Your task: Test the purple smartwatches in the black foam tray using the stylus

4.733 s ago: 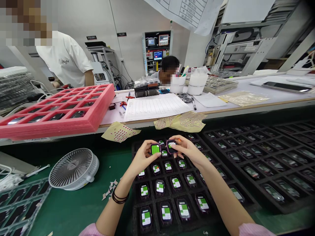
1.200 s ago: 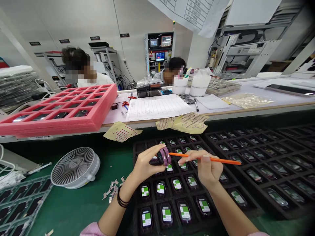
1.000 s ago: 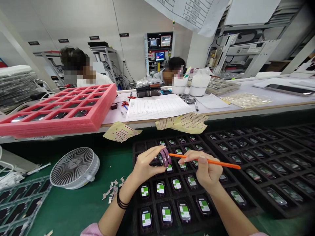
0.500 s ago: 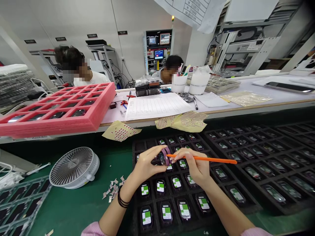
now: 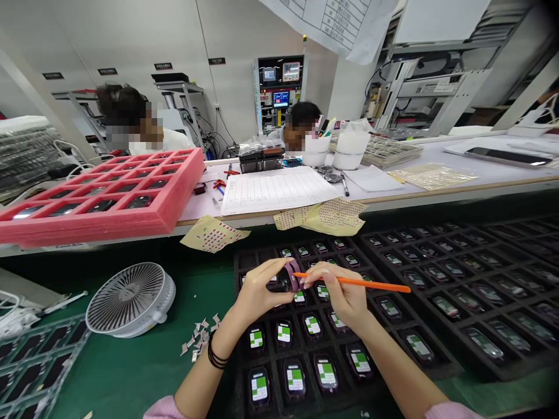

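Observation:
My left hand is closed around the edges of a purple watch case, held on its side above a black foam tray. Between the fingers and thumb of my right hand is a thin orange stick, its pointed tip at the case's edge. Whether the tip touches the case I cannot tell. Below both hands, several watches with lit green-and-white screens, such as one watch, lie in the tray's compartments.
A second black tray of watches lies to the right. On the left stand a grey fan, scattered small metal pieces and a clear tray. A pink foam tray overhangs the shelf edge. Two people sit beyond the shelf.
The orange stick and my right hand have shifted very slightly left. My left hand keeps its hold on the watch case, which looks turned a little.

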Tool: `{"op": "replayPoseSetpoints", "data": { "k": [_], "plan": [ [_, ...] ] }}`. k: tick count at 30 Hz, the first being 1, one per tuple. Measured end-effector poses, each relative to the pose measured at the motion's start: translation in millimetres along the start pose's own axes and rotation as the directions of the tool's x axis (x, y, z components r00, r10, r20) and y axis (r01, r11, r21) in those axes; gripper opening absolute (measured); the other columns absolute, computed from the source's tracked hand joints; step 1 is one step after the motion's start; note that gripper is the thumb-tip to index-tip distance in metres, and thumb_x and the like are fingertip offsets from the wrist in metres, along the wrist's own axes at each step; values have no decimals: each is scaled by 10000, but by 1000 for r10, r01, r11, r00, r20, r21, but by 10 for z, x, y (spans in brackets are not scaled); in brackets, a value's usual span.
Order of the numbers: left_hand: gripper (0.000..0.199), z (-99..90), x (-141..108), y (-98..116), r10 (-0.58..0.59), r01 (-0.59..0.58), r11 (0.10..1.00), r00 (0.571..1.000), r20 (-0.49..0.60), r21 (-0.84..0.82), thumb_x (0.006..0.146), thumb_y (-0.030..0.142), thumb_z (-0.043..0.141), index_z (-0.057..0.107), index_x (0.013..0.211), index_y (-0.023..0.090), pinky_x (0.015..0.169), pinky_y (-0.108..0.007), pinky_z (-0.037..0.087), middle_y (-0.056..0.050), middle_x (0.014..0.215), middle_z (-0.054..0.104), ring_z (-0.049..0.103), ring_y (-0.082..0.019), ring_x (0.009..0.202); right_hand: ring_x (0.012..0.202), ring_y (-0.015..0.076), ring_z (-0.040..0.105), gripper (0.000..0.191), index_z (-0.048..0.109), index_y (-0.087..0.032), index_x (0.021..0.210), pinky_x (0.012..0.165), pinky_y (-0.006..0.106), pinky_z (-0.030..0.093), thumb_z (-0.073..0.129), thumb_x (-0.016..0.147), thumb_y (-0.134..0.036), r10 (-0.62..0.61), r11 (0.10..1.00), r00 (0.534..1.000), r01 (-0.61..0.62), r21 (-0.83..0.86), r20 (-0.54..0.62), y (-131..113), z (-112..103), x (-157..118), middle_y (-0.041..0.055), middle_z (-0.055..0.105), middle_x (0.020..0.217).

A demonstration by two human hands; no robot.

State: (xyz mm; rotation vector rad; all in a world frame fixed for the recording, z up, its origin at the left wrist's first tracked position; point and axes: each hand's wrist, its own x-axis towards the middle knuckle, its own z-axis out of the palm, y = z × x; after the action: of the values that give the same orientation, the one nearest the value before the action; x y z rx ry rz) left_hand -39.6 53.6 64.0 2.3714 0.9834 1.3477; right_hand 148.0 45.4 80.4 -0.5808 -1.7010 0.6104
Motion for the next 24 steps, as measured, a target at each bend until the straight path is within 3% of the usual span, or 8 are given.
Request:
{"op": "replayPoseSetpoints", "data": {
  "k": [3,5,8,10,12,15,20,24],
  "plan": [
    [557,-25,14,-2,-10,10,1000,1000,-9,8,694,104,720,562,1222,181,921,-391,535,-110,1153,661,642,-250,1044,542,167,638,341,597,-225,798,555,305,520,351,994,-356,89,988,982,-65,141,-166,34,-7,-27,18,682,630],
    [539,-38,14,-20,-13,14,999,1000,-27,43,712,125,717,560,1225,179,955,-413,513,-131,1218,624,612,-259,1103,630,173,669,285,532,-228,788,643,320,536,383,985,-371,218,971,951,-188,149,-220,54,21,-17,22,702,692],
    [509,-38,2,-55,-18,23,992,999,-45,121,728,142,701,565,1216,196,947,-445,509,-138,1257,584,581,-273,1135,844,204,667,268,430,-232,756,770,352,527,619,855,-394,389,918,919,-380,115,-71,94,121,24,60,700,932],
    [500,-27,-8,-63,-14,20,987,999,-42,161,738,148,692,561,1217,202,928,-456,512,-135,1221,591,580,-274,1113,752,180,628,401,378,-237,740,683,314,518,753,722,-379,467,876,882,-472,102,63,131,196,47,34,657,901],
    [506,-13,-10,-52,-5,11,985,999,-36,169,754,157,685,545,1237,206,919,-458,513,-131,1194,600,580,-270,1095,575,120,504,465,353,-236,715,543,250,451,793,658,-376,517,842,846,-530,100,131,162,243,58,-40,545,715],
    [528,-3,4,-11,-3,11,989,998,-59,145,780,219,698,513,1275,213,913,-447,518,-124,1188,609,587,-259,1081,515,86,349,480,330,-228,678,482,210,358,773,666,-414,562,784,814,-581,217,149,165,243,70,-84,356,616],
    [535,-22,26,43,-8,20,994,993,-115,106,785,300,717,508,1267,202,860,-417,545,-121,1151,642,610,-245,1031,615,97,402,487,311,-225,693,602,225,443,758,697,-418,617,632,761,-632,449,201,82,191,80,-67,355,682],
    [507,-38,23,47,-12,24,995,993,-114,102,779,265,722,526,1241,196,847,-399,551,-115,1137,653,615,-238,1017,641,101,415,481,331,-222,693,636,234,475,779,688,-400,637,598,743,-645,475,207,40,199,87,-59,353,696]
  ]
}}
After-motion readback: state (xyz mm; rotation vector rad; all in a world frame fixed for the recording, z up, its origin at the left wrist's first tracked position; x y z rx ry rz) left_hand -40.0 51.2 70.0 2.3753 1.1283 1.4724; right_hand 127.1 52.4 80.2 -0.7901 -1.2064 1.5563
